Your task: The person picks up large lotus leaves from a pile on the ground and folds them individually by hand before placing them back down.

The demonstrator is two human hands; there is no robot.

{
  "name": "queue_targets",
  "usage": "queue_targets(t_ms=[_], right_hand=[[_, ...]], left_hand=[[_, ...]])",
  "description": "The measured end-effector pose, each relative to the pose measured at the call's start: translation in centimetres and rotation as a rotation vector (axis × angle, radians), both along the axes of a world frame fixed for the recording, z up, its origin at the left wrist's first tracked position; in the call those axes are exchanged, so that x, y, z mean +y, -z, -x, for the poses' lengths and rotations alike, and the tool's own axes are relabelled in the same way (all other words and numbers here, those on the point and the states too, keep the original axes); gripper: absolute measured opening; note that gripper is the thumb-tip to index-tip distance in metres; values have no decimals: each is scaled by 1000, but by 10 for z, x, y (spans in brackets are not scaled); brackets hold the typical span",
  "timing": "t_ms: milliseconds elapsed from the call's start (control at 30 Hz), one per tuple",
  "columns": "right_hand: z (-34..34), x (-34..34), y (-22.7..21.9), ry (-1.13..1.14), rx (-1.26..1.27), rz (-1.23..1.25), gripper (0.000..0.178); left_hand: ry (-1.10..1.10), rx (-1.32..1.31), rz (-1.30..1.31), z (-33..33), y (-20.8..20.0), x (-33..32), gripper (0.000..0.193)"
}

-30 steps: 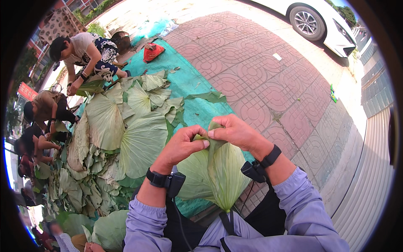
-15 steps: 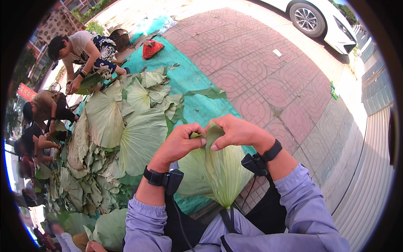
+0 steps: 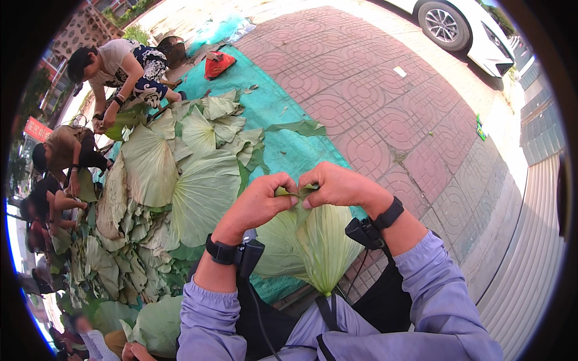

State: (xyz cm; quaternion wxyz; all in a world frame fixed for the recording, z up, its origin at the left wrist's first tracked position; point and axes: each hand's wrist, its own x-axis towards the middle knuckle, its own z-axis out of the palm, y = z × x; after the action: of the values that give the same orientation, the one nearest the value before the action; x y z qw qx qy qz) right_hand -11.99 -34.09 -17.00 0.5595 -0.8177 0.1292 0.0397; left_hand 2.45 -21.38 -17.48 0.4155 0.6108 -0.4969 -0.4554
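A large green lotus leaf (image 3: 328,246) spreads in front of me, its veins meeting at a point near my lap. Both hands pinch its far edge, close together. My left hand (image 3: 268,197) grips the edge between thumb and fingers, and my right hand (image 3: 343,188) does the same just beside it, the leaf gathered between them. A big pile of lotus leaves (image 3: 205,195) lies to my left, some flat on top, many crumpled or folded. Black straps with small devices sit on both wrists.
A teal sheet (image 3: 289,153) lies under the pile, with a red bag (image 3: 218,64) at its far end. Several people sit along the left side, one handling a leaf (image 3: 125,122). Reddish paving (image 3: 373,108) stretches right, toward a white car (image 3: 475,36) and a ribbed metal shutter (image 3: 530,253).
My hands have come closer together, and the upright fold of leaf edge between them has been lowered. The co-worker at the far left has shifted the leaf in their hands.
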Motion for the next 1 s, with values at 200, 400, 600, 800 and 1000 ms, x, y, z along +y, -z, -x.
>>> queue_targets(t_ms=[200,400,600,800,1000], right_hand=[[-1,1,0,9,-39,-13,17],[2,0,-4,20,3,-94,15],[2,-1,-2,-31,24,-121,14],[3,1,-2,-13,0,-137,13],[1,-1,0,-91,52,-86,18]], left_hand=[[-7,30,-2,-1,-3,2,7],[-43,105,-41,0,-7,2,7],[-9,100,-45,-1,0,1,14],[37,24,-116,1,-2,1,14],[75,-34,-150,-2,-1,3,12]])
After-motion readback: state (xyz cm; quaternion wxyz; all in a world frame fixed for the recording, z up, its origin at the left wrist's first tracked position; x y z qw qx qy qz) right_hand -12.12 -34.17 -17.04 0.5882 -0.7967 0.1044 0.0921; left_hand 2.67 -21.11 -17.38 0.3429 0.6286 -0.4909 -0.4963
